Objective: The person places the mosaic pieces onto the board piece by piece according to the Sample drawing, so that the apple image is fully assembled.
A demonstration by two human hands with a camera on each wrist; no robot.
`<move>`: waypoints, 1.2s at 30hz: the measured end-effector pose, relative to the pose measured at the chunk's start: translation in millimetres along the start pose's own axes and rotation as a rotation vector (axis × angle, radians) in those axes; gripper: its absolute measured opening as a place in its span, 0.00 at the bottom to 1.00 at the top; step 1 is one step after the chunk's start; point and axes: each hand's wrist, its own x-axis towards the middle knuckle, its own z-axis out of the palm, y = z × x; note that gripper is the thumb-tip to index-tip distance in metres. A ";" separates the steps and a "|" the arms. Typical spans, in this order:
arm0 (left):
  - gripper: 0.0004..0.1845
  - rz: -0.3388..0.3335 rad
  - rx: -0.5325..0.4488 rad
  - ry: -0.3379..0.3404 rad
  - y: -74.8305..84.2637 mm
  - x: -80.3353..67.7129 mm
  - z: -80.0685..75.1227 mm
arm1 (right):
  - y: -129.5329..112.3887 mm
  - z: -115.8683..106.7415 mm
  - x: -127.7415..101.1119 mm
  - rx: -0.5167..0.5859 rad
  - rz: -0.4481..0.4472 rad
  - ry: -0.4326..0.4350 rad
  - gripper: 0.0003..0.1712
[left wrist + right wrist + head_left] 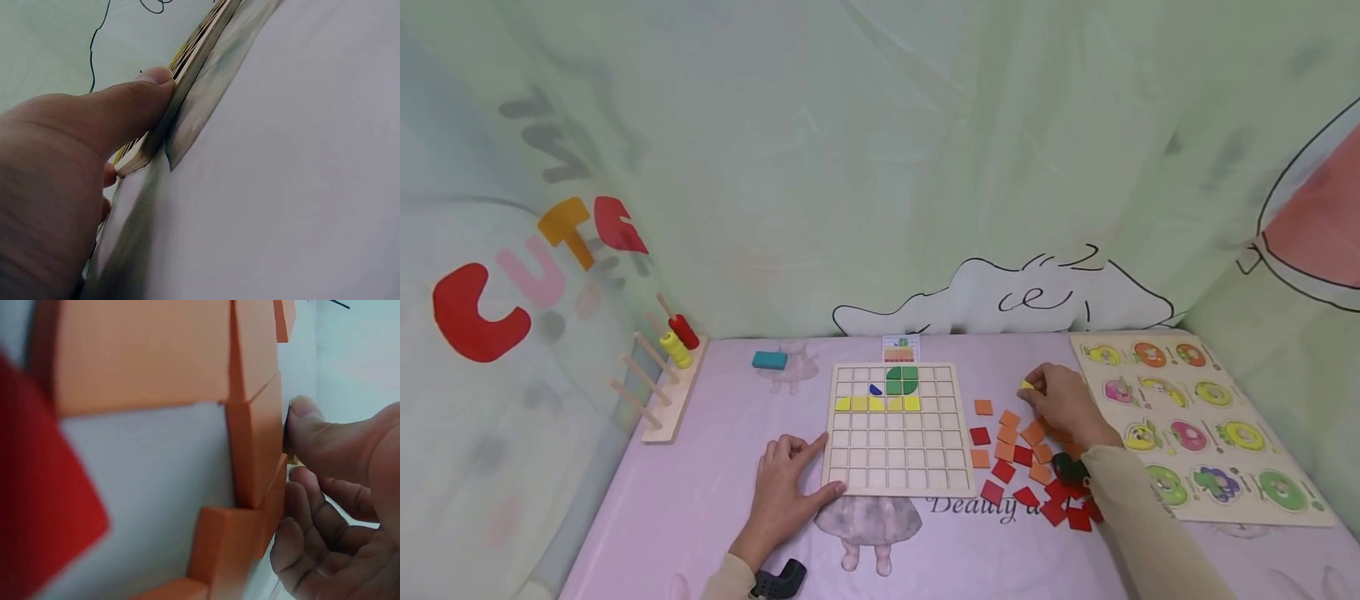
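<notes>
A square wooden grid board (896, 450) lies flat on the table, with green pieces (902, 381), a small blue piece (876, 389) and a row of yellow pieces (877, 403) in its upper cells. My left hand (785, 483) rests at its lower left corner, the index finger against the left edge and the thumb on the near edge; the left wrist view shows that thumb (134, 103) straight along the board's side. My right hand (1063, 402) pinches a small yellow piece (1026, 385) above the table; in the right wrist view its fingers mostly hide it.
Loose orange tiles (1009, 418) and red tiles (992, 492) lie right of the board, partly under my right arm. A pattern card (900, 348) is behind the board. Elsewhere are a teal block (770, 360), a peg stand (676, 400) and a fruit puzzle board (1217, 510).
</notes>
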 end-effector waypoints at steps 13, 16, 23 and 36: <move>0.42 -0.013 -0.002 -0.008 1.6 -0.3 -0.1 | -18.6 11.5 -5.1 0.161 -0.116 0.081 0.16; 0.42 -0.016 0.001 -0.009 1.7 -0.1 -0.3 | -36.6 17.6 -5.7 0.222 -0.137 0.082 0.15; 0.42 -0.013 0.001 -0.006 1.7 0.0 -0.8 | -77.4 40.3 -4.6 0.306 -0.183 -0.011 0.13; 0.42 -0.024 0.005 -0.020 2.8 0.5 -1.7 | -94.9 66.5 -0.8 0.158 -0.301 -0.011 0.07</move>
